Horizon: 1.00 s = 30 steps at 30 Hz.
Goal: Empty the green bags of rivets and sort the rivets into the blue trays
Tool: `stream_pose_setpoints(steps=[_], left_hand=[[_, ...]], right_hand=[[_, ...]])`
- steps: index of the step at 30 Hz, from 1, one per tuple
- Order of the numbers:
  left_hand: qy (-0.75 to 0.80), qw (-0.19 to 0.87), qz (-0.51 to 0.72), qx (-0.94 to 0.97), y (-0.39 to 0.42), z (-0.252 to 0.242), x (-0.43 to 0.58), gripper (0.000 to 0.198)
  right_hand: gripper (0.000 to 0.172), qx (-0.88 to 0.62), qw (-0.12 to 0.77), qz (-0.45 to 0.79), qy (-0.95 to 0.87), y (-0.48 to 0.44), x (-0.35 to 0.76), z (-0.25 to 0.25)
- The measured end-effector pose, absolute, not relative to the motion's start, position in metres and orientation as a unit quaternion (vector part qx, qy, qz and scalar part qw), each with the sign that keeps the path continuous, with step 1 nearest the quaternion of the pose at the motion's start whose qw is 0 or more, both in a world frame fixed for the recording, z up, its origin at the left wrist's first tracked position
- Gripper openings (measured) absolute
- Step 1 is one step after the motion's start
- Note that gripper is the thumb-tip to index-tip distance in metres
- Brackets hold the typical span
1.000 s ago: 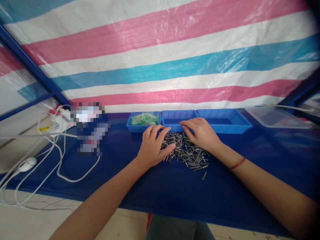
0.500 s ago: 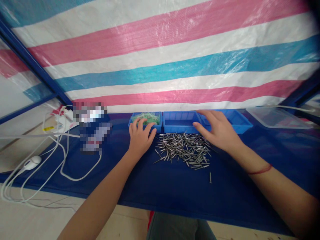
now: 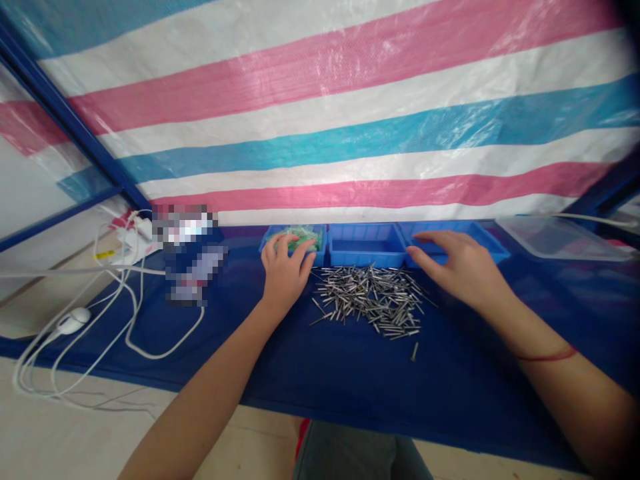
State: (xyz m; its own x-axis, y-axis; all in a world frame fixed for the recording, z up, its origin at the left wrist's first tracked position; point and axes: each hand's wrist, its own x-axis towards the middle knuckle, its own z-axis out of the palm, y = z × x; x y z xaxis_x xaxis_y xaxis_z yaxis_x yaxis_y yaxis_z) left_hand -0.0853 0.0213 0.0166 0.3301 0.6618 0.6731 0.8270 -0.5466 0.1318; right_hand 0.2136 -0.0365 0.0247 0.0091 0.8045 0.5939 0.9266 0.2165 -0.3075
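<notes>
Fingers (image 3: 281, 245) of the left hand (image 3: 285, 273) are loosely spread at the front edge of the left bin (image 3: 321, 257), the thumb set apart; whether they touch it cannot be told. Just beyond these fingertips, green packets (image 3: 311, 236) lie in that bin. Fingers of the right hand (image 3: 463, 270) stand wide, thumb and forefinger well parted, above the near left part of the right bin (image 3: 483, 245). Between the two sets of fingers is the middle bin (image 3: 367, 258). The heap of metal screws (image 3: 370, 297) lies on the bench (image 3: 325, 380), between the two thumbs and nearer the wearer. A single screw (image 3: 415, 351) lies apart, nearer the wearer than the right thumb. To the right of the right fingers rests a clear lid (image 3: 555, 238); well left of the left fingers, white cables (image 3: 131, 320) loop across the bench.
</notes>
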Motion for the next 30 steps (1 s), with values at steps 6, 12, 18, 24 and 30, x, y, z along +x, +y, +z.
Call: stream_pose_setpoints(steps=[6,12,18,24,30], left_hand=[[-0.297,-0.007,-0.248,-0.922,-0.023,0.021,-0.082,0.061],[-0.28,-0.057,-0.157,-0.945,-0.033,0.011,-0.083,0.07],[-0.284,-0.079,-0.14,-0.945,-0.031,0.006,-0.071,0.069],[-0.317,-0.08,-0.175,-0.929,-0.033,0.001,-0.063,0.059],[-0.303,-0.071,-0.243,-0.919,-0.029,0.006,-0.065,0.048]], right_hand=[[0.082,-0.515,0.268,-0.052,-0.812,-0.096,0.201,0.003],[0.103,-0.485,0.154,0.006,-0.861,-0.108,0.194,-0.021],[0.084,-0.457,0.195,0.029,-0.868,-0.082,0.174,-0.014],[0.062,-0.464,0.216,-0.021,-0.859,-0.065,0.163,-0.01],[0.043,-0.455,0.226,-0.039,-0.86,-0.05,0.163,-0.003]])
